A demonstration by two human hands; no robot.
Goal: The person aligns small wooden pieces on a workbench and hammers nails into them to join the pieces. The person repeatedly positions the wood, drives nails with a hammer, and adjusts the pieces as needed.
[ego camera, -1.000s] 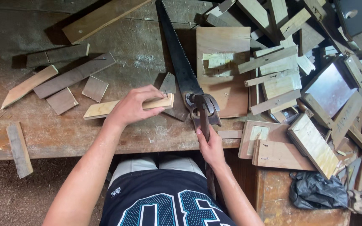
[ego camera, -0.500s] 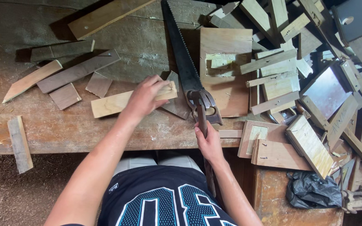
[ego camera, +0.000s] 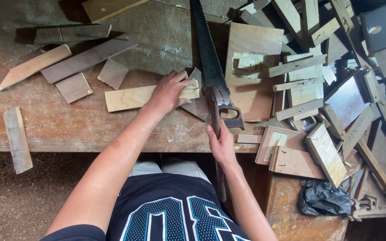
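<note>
My left hand [ego camera: 168, 93] presses flat on the right end of a light wooden strip [ego camera: 128, 98] that lies across the worn workbench [ego camera: 90, 129]. Right beside it a long hand saw [ego camera: 207, 58] lies on the bench, blade pointing away and dark handle [ego camera: 227, 110] near the front edge. My right hand [ego camera: 222, 143] is closed around a dark narrow stick [ego camera: 221, 183] that runs from under the saw handle down past the bench edge. A dark offcut [ego camera: 198, 107] sits under the strip's right end.
Brown offcuts [ego camera: 73, 87] and longer dark slats [ego camera: 88, 57] lie at the left, and one plank [ego camera: 18, 139] overhangs the front edge. A plywood board [ego camera: 251, 71] and a heap of scrap strips [ego camera: 309, 89] fill the right. A black plastic bag [ego camera: 321, 198] lies lower right.
The view has drifted a little. My left hand has slid slightly along the light strip toward the saw. My right hand keeps its grip below the saw handle.
</note>
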